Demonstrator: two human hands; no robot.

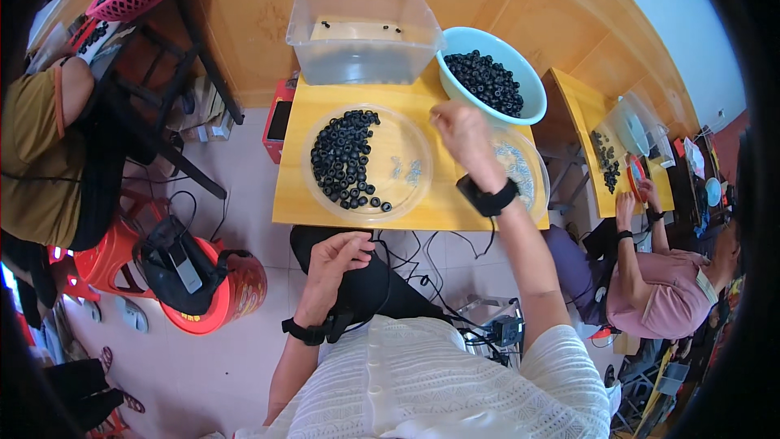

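Right hand: raised above the table between the clear round tray and the teal bowl; fingers pinched together, possibly on one small piece, too small to confirm.
Left hand: below the table edge, fingers loosely curled, nothing seen in them.
Black rings: heaped on the tray's left half. Judged light, stiff, small; pinch singly by the rim.

No labels, signs or lit screens readable, red drum with yellow printed band on floor at 8 o'clock, dark handset lying on it
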